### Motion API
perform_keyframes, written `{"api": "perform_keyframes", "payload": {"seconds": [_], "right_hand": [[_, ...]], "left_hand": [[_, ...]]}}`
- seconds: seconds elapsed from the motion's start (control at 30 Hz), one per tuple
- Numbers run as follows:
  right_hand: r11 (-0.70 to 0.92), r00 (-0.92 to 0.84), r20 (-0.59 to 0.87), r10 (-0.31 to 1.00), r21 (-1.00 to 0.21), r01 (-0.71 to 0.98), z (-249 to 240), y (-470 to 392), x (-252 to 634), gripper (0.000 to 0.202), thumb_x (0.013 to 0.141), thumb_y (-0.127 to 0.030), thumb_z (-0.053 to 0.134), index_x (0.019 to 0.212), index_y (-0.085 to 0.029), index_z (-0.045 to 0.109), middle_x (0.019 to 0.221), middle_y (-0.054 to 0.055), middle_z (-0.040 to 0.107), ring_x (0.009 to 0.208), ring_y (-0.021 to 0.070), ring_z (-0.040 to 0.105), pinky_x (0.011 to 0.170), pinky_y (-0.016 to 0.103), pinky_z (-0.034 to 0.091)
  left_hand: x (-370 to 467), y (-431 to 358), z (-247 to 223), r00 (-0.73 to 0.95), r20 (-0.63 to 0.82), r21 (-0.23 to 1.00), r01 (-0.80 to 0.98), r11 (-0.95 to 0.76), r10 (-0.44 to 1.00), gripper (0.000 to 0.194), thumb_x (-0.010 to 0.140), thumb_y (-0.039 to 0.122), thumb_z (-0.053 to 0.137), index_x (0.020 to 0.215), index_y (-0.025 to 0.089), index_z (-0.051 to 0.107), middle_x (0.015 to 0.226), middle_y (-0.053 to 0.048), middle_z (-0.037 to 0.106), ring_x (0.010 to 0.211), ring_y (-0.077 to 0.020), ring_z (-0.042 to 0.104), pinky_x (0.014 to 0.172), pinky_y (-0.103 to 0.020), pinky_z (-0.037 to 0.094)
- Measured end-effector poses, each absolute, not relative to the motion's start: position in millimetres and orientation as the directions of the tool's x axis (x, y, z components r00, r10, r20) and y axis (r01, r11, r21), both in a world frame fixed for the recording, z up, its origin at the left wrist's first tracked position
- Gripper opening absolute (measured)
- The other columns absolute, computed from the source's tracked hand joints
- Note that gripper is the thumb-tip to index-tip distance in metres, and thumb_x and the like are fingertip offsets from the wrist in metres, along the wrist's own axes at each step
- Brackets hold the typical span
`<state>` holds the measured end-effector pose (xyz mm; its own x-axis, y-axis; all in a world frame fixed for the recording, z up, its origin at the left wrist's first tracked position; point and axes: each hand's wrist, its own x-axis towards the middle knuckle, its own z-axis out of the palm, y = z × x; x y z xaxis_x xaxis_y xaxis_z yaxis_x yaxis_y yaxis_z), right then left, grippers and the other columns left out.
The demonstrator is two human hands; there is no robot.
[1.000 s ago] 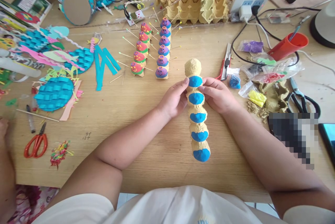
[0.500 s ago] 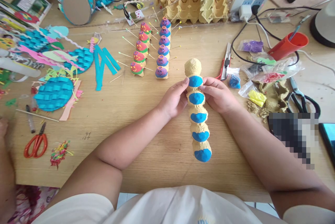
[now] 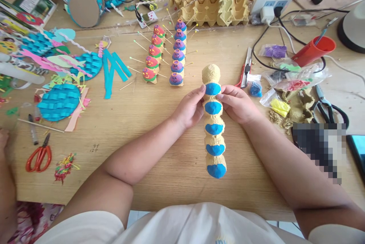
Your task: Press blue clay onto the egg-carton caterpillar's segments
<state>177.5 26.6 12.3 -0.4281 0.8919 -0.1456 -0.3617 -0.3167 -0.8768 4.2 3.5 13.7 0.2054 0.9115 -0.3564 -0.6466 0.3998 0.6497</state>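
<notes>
Both hands, left point(image 3: 190, 107) and right point(image 3: 236, 104), pinch the egg-carton caterpillar point(image 3: 213, 122) by its upper blue segments, apparently just above the middle of the table point(image 3: 159, 152). Beyond, two painted caterpillars point(image 3: 167, 55) stand toward the far edge; red scissors point(image 3: 39, 158) lie near the left edge.

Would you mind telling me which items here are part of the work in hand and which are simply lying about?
In hand:
- egg-carton strip with blue clay patches, pinched on either side by the left hand and right hand

Lying about:
- red-handled scissors
- red plastic cup
- stacked yellow egg trays
- two rows of painted, pin-stuck carton figures
- woven blue paper discs
</notes>
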Motion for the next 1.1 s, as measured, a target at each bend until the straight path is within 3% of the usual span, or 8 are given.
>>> {"api": "perform_keyframes", "payload": {"seconds": [0.2, 0.37, 0.57, 0.73, 0.9, 1.1], "right_hand": [[-0.285, -0.414, -0.115, 0.903, -0.881, -0.377, 11.1, 25.7, 176.6, 0.04, 0.071, -0.049, 0.112, 0.088, -0.024, 0.087, 0.085, 0.001, 0.084, 0.076, 0.0164, 0.075, 0.078, 0.03, 0.065], [-0.26, -0.38, -0.105, 0.919, -0.886, -0.385, 8.5, 26.6, 175.7, 0.042, 0.071, -0.051, 0.113, 0.091, -0.026, 0.087, 0.086, -0.001, 0.083, 0.076, 0.0159, 0.074, 0.079, 0.031, 0.066], [-0.196, -0.354, -0.062, 0.933, -0.914, -0.356, 8.0, 27.0, 176.2, 0.044, 0.072, -0.055, 0.112, 0.091, -0.026, 0.084, 0.089, -0.001, 0.083, 0.076, 0.0159, 0.074, 0.077, 0.031, 0.066], [-0.139, -0.351, -0.03, 0.936, -0.947, -0.289, 9.3, 27.3, 176.7, 0.05, 0.07, -0.061, 0.111, 0.091, -0.025, 0.084, 0.085, 0.0, 0.082, 0.077, 0.0179, 0.073, 0.077, 0.033, 0.065], [-0.084, -0.314, -0.014, 0.949, -0.974, -0.211, 12.1, 28.2, 176.4, 0.049, 0.066, -0.061, 0.113, 0.082, -0.024, 0.085, 0.078, 0.001, 0.081, 0.074, 0.0183, 0.071, 0.071, 0.032, 0.063], [-0.056, -0.3, -0.001, 0.954, -0.983, -0.173, 15.4, 26.8, 176.8, 0.05, 0.068, -0.067, 0.11, 0.075, -0.026, 0.082, 0.076, 0.001, 0.08, 0.075, 0.0205, 0.071, 0.071, 0.034, 0.064]], "left_hand": [[4.7, 2.8, 9.9, 0.191, -0.321, 0.688, -0.626, 0.367, 0.927, 0.047, 0.1, 0.067, 0.086, 0.095, 0.021, 0.08, 0.083, 0.0, 0.08, 0.072, -0.0144, 0.074, 0.069, -0.028, 0.058], [-1.2, 3.7, 7.9, 0.21, -0.211, 0.741, -0.603, 0.297, 0.954, 0.046, 0.083, 0.06, 0.103, 0.09, 0.021, 0.08, 0.077, 0.002, 0.078, 0.066, -0.0126, 0.07, 0.066, -0.027, 0.056], [-3.4, 7.6, 5.9, 0.123, -0.133, 0.844, -0.506, 0.177, 0.983, 0.055, 0.065, 0.062, 0.112, 0.092, 0.022, 0.086, 0.088, -0.001, 0.086, 0.078, -0.0146, 0.077, 0.076, -0.028, 0.061], [-3.7, 9.6, 3.1, 0.015, -0.068, 0.92, -0.385, 0.069, 0.998, 0.056, 0.064, 0.067, 0.11, 0.091, 0.022, 0.09, 0.096, -0.003, 0.09, 0.085, -0.0155, 0.08, 0.084, -0.029, 0.063], [-7.3, 8.5, -0.5, 0.012, -0.057, 0.955, -0.291, 0.058, 0.998, 0.055, 0.066, 0.067, 0.109, 0.092, 0.021, 0.091, 0.096, -0.005, 0.09, 0.086, -0.0173, 0.081, 0.083, -0.029, 0.064], [-6.2, 6.2, 2.4, 0.02, -0.071, 0.931, -0.359, 0.074, 0.997, 0.05, 0.068, 0.061, 0.11, 0.086, 0.02, 0.086, 0.088, -0.002, 0.087, 0.079, -0.0127, 0.076, 0.079, -0.025, 0.06]]}}
